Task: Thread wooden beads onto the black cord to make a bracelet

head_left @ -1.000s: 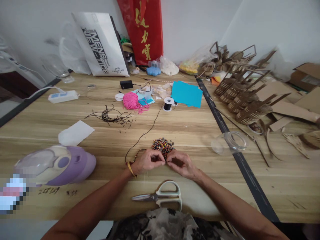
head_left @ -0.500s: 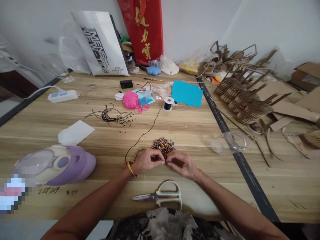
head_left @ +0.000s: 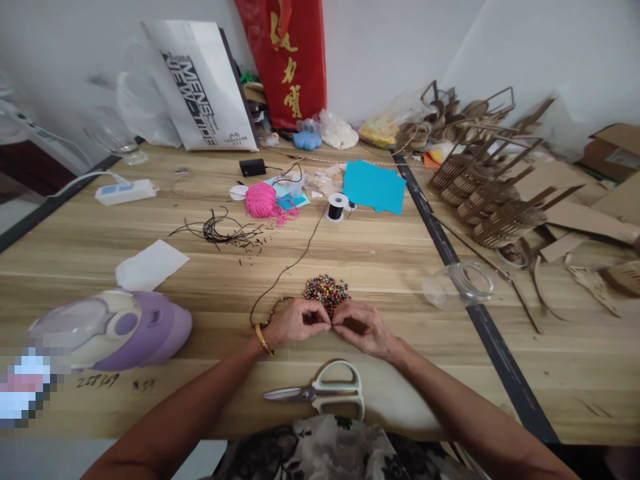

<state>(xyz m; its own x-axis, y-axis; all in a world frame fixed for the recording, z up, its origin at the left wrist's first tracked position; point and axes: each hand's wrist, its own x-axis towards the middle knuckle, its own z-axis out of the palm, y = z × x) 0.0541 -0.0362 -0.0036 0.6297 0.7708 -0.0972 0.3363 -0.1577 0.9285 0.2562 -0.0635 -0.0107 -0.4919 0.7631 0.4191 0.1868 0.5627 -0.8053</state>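
Note:
My left hand point(head_left: 300, 320) is closed in a pinch, thumb against forefinger. A thin black cord point(head_left: 293, 265) runs from a white-rimmed spool point(head_left: 337, 207) down to this hand, and a few small beads show on it behind the knuckles. Opposite, my right hand point(head_left: 367, 329) pinches too, its fingertips meeting those of the left. Whatever lies between the right fingertips is too small to make out. Just beyond both hands is a heap of small multicoloured beads point(head_left: 326, 289). Cream-handled scissors point(head_left: 320, 392) lie on the table in front of my body.
Left of my hands stand a purple-and-white device point(head_left: 145, 333) and a white paper point(head_left: 151, 265). Farther back lie black cord pieces point(head_left: 220, 230), pink yarn point(head_left: 261, 201) and blue sheets point(head_left: 375, 187). At right are a clear plastic container point(head_left: 460, 285) and several woven baskets point(head_left: 493, 193).

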